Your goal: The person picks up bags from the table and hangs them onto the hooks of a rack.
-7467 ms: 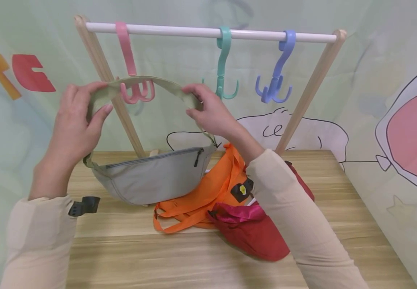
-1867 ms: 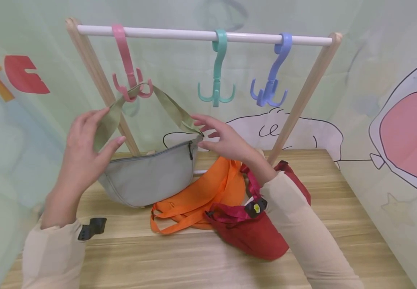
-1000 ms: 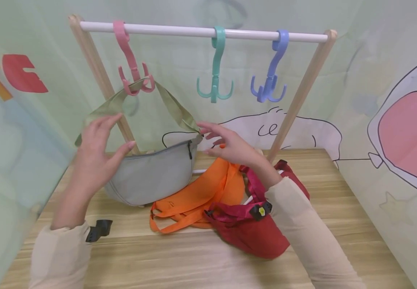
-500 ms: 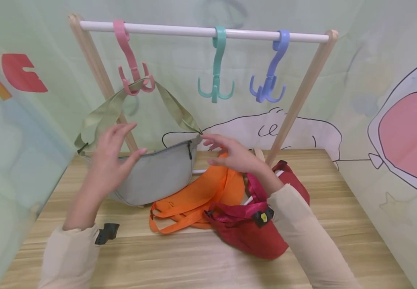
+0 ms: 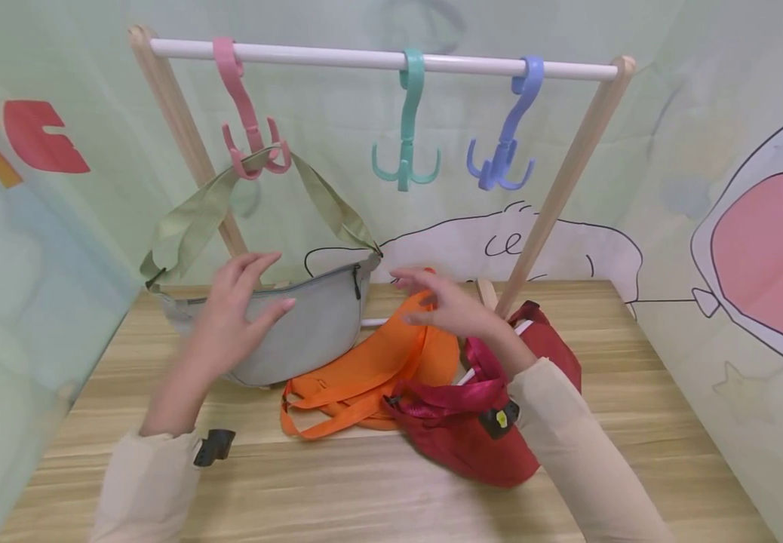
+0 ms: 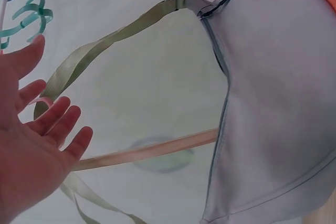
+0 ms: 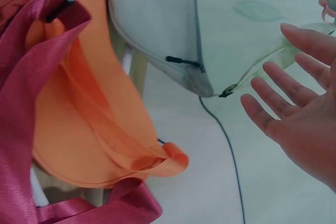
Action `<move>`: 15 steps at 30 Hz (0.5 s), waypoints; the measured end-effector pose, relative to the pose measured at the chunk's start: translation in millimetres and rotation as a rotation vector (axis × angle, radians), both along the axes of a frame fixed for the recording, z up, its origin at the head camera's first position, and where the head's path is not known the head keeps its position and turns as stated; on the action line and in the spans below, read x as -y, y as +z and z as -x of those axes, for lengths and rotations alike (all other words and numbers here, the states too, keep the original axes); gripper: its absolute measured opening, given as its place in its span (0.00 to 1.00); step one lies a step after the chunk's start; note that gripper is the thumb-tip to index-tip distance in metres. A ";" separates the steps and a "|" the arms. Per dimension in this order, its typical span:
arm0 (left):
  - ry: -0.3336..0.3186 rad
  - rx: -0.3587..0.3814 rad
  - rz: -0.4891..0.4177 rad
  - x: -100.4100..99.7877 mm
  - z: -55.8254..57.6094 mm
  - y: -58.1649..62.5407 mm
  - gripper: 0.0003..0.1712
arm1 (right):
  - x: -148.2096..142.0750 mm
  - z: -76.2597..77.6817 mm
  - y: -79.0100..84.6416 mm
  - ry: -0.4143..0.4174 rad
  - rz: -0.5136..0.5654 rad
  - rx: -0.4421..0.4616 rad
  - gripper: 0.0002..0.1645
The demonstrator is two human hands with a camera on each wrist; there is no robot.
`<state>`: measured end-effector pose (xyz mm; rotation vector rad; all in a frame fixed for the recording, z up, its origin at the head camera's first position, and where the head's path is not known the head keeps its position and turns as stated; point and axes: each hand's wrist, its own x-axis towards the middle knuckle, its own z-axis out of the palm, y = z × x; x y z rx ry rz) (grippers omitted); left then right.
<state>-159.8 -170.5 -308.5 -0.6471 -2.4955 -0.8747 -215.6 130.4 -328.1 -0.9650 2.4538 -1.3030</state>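
Bag (image 5: 306,332) left, other bags (image 5: 371,366) right on table (image 5: 323,490), hooks (image 5: 409,113) above

The left arm (image 5: 143,498) leaned inward, its sleeve (image 5: 154,467) ending short of the bare wrist (image 5: 177,403). The left hand (image 5: 230,324) hung in the air, fingers (image 5: 256,268) loosely bent, thumb (image 5: 272,313) spread apart. The right arm (image 5: 588,449) leaned inward too; the right hand (image 5: 452,308) hovered apart from the left, fingers slightly parted, thumb below.

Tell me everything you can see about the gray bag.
The gray bag, apparently fabric, is wide with a curved bottom, a closed-looking zipper along its top and a black pull near one end. It is slightly tilted, its olive strap looped over the pink hook. The left hand is in front of it without gripping it; whether its underside touches the tabletop is unclear.
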 end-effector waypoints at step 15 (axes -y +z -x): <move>-0.043 0.140 0.066 -9.4 1.3 -32.2 0.35 | -13.1 -4.6 -29.5 0.014 -0.066 0.100 0.35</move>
